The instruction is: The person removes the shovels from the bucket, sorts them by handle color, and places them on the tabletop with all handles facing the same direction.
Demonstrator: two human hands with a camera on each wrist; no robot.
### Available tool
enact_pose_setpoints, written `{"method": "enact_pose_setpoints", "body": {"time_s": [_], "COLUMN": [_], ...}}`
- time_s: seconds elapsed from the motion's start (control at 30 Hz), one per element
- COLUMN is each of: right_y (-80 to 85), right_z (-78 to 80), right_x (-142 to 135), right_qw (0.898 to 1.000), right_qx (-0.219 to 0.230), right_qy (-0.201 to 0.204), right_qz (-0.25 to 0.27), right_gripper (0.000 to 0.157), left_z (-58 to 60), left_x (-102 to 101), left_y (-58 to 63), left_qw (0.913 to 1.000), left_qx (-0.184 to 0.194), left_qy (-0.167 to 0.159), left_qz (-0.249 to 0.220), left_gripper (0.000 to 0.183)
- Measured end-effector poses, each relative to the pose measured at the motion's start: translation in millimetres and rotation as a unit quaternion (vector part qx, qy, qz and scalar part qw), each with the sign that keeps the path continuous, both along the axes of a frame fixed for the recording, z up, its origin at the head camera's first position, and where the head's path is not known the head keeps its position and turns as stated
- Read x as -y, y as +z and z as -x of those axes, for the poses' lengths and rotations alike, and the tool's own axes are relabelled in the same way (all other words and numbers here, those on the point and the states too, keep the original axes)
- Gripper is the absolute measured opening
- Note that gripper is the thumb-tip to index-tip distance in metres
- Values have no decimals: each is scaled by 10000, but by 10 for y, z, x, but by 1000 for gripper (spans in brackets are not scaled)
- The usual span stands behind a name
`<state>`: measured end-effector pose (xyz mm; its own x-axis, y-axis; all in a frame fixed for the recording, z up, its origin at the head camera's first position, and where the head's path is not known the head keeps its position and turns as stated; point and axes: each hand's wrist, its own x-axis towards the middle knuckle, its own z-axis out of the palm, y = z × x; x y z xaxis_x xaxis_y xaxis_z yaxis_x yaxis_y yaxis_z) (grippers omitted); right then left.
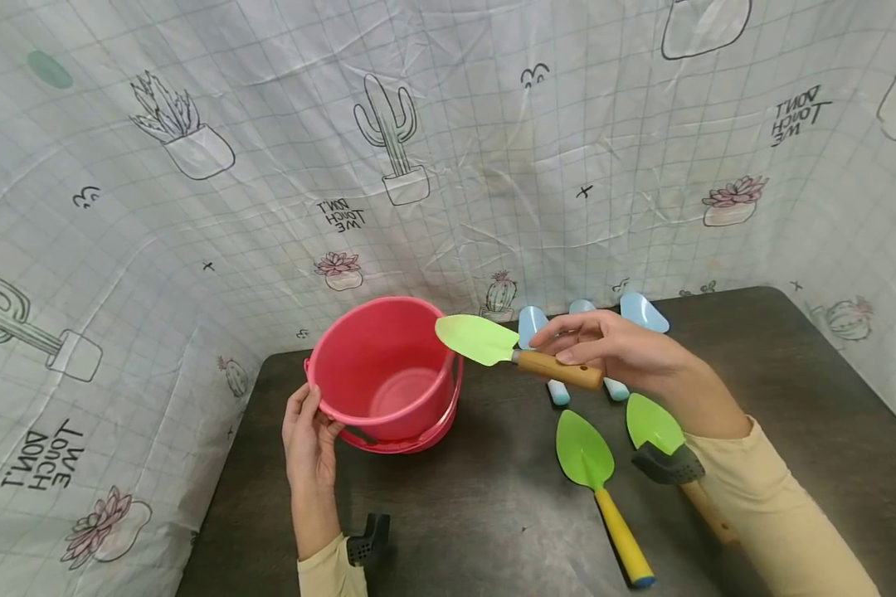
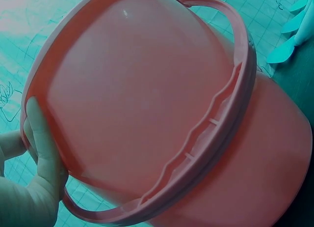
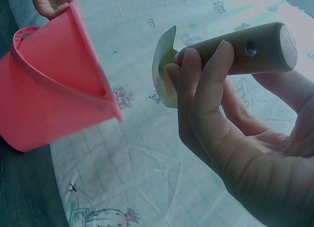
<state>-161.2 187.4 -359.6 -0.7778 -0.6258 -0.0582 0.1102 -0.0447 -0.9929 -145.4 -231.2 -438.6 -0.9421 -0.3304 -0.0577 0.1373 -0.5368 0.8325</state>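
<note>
A red bucket (image 1: 388, 365) with a hinged handle (image 2: 245, 55) is tipped at a slant on the left of the dark table. My left hand (image 1: 309, 435) grips its rim at the left side, thumb over the edge in the left wrist view. To the right, my right hand (image 1: 616, 348) holds a small garden trowel (image 1: 478, 338) by its wooden handle (image 3: 235, 50), up off the table. The trowel's light-green blade points left toward the bucket's right rim; the right wrist view shows a gap between them. Inside the bucket I see only bare red plastic.
A green trowel with a yellow handle (image 1: 620, 531) lies right of centre. Another green trowel (image 1: 650, 423) lies partly under my right forearm. Several blue-bladed tools (image 1: 642, 313) lie at the back, partly hidden by my right hand. Patterned white cloth (image 1: 493, 166) hangs behind the table.
</note>
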Motion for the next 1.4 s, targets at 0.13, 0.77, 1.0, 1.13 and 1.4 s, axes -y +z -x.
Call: {"method": "enact_pose_setpoints", "body": {"time_s": [0.13,0.77,1.0,1.13,1.4], "right_y": [3,-149,-282,-348,-489], "right_z": [-35,-131,-183,-250,-377], "right_x": [-117,-751,-872,-958,-1176], "right_qw": [9994,9968,9973,9989,9971], "right_qx": [-86,-396,-290,-256,-126], "right_qy": [54,101,161,-219,-666], "right_qz": [321,691,661,318,-345], "right_gripper": [34,46,46,44,39], "left_z": [-9,21,31,43,59], "left_x": [0,-53,-67,-71,-75], "left_y": [-3,-8,-11,-16,-18], "left_qw": [10000,9999,9996,9996,9997], "left_qx": [-7,-39,103,114,32], "left_qy": [21,136,203,197,197], "left_qz": [-3,-47,-139,-188,-137], "left_gripper": [27,22,22,25,24]}}
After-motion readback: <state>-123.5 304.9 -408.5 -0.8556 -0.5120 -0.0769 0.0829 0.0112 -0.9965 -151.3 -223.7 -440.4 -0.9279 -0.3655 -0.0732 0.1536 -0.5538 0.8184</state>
